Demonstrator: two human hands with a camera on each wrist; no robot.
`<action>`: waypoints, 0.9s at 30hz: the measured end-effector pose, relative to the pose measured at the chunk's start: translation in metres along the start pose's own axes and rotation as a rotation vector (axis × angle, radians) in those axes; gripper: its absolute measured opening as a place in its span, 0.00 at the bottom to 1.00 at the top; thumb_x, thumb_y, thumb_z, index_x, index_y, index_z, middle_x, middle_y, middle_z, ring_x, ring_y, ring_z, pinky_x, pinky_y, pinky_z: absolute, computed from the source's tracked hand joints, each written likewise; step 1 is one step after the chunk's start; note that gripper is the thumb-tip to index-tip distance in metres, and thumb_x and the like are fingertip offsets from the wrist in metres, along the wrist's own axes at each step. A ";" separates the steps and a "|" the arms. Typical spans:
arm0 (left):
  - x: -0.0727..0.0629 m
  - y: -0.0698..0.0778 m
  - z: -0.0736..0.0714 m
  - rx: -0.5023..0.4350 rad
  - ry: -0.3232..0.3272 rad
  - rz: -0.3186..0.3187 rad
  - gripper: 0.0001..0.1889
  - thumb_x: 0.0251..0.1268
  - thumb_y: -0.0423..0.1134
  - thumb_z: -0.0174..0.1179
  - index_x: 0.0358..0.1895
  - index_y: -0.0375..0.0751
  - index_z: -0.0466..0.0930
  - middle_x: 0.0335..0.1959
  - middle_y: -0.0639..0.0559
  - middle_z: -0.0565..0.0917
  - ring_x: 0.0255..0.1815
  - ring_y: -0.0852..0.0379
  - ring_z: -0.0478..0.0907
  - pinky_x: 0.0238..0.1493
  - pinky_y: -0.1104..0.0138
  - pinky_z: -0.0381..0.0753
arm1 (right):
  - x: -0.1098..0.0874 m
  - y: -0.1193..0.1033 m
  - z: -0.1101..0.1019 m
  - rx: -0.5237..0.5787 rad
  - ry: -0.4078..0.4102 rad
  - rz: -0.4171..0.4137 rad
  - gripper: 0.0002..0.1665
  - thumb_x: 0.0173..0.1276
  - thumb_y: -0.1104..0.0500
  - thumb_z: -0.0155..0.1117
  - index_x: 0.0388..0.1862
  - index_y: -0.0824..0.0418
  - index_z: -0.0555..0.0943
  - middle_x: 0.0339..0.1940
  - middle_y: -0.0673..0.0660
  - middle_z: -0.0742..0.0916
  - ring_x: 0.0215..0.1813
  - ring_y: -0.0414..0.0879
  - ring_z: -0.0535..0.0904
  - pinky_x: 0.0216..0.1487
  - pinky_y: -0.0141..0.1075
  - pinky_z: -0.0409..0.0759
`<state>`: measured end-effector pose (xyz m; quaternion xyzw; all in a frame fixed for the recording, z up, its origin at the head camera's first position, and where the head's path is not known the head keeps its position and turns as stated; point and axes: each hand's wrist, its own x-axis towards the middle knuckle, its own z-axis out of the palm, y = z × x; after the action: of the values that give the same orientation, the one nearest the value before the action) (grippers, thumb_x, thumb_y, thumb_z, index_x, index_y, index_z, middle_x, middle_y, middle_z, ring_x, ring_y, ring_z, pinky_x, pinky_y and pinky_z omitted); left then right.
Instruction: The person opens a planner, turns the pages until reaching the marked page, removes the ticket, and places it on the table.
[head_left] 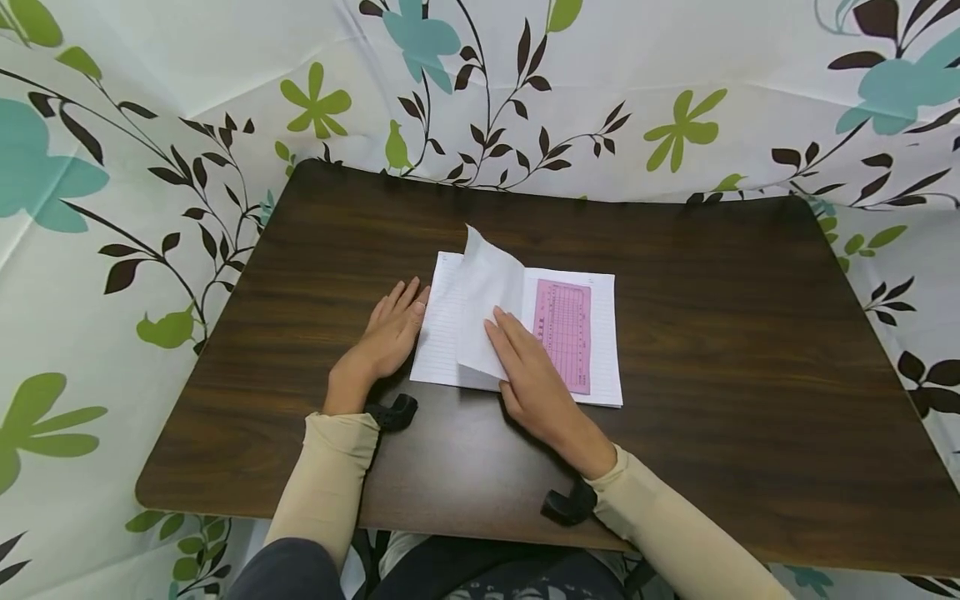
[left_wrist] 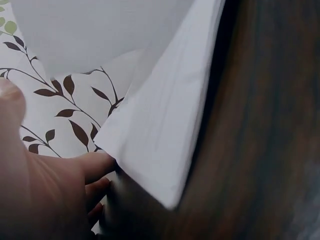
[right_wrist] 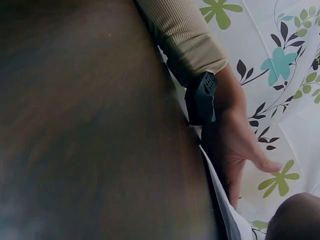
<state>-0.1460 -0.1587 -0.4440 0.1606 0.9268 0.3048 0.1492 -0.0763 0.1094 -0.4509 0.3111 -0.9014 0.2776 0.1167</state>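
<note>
An open lined notebook (head_left: 438,333) lies on the table, one loose leaf (head_left: 491,292) standing up from its middle and leaning left. On its right-hand page rests a pink printed card (head_left: 562,333) with a grid, its lower left partly covered by my right hand (head_left: 536,392). The fingers of that hand are straight and lie against the raised leaf. My left hand (head_left: 393,333) rests on the table with extended fingers at the notebook's left edge. In the left wrist view, a finger of this hand (left_wrist: 55,185) meets the notebook's corner (left_wrist: 165,150).
The dark wood table (head_left: 712,375) extends around the notebook on all sides. A white curtain (head_left: 585,117) with leaves and flowers hangs behind and beside it. Black wrist devices (head_left: 393,412) sit under both wrists, close to the tabletop.
</note>
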 end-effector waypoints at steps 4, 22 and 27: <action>0.000 -0.001 -0.003 -0.034 0.022 0.008 0.45 0.78 0.68 0.07 0.86 0.42 0.44 0.89 0.42 0.39 0.89 0.40 0.29 0.85 0.43 0.27 | 0.005 -0.001 0.003 -0.033 -0.041 -0.022 0.44 0.65 0.73 0.57 0.82 0.64 0.64 0.85 0.63 0.65 0.85 0.58 0.60 0.84 0.53 0.61; 0.003 0.004 -0.001 0.053 -0.015 -0.035 0.46 0.78 0.73 0.23 0.87 0.46 0.40 0.89 0.46 0.35 0.89 0.43 0.27 0.85 0.43 0.27 | 0.003 0.001 0.006 -0.125 -0.261 -0.047 0.33 0.81 0.49 0.60 0.78 0.60 0.71 0.82 0.60 0.71 0.85 0.56 0.62 0.85 0.50 0.60; 0.001 0.005 0.002 0.077 -0.014 -0.040 0.46 0.79 0.71 0.37 0.87 0.45 0.39 0.89 0.45 0.35 0.89 0.42 0.27 0.86 0.43 0.28 | 0.002 0.003 0.006 -0.088 -0.318 -0.036 0.35 0.82 0.44 0.57 0.80 0.58 0.69 0.84 0.57 0.68 0.87 0.54 0.58 0.86 0.50 0.57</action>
<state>-0.1451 -0.1535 -0.4422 0.1499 0.9398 0.2646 0.1556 -0.0799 0.1066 -0.4558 0.3617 -0.9142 0.1828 -0.0087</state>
